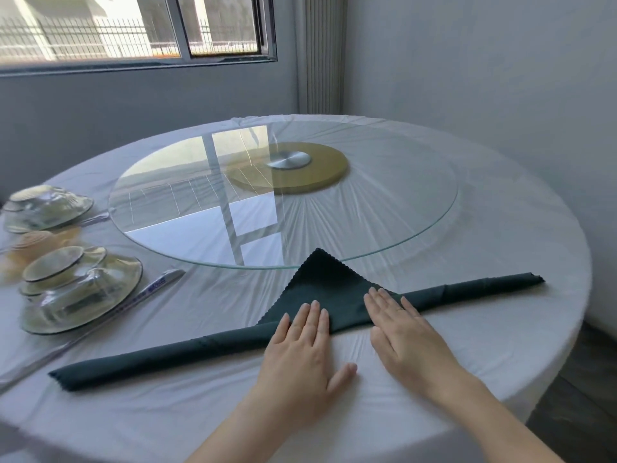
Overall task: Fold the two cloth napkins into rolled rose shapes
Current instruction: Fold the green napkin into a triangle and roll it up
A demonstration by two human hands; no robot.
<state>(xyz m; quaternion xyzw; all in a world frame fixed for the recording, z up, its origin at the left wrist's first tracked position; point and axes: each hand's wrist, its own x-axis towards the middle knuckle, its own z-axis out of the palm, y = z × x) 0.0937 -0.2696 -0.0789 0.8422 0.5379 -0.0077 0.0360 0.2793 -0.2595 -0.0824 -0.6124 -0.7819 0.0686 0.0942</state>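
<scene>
Both forearms reach in over the near edge of the round white-clothed table [484, 345]. The left hand [302, 349] lies palm down with straight fingers close together and the thumb spread out on the cloth. The right hand [405, 332] lies flat just beside it, also with straight fingers. Neither hand grasps anything; their fingertips press on the dark green cloth napkin [329, 282].

The napkin is rolled into a long narrow band that runs slantwise from the near left of the table toward its right edge. An unrolled triangle with a scalloped hem points away from the hands, its tip reaching the rim of the round clear glass turntable [400, 208] at the table's centre.

Stacked clear glass dishes [80, 292] stand by the left edge.
</scene>
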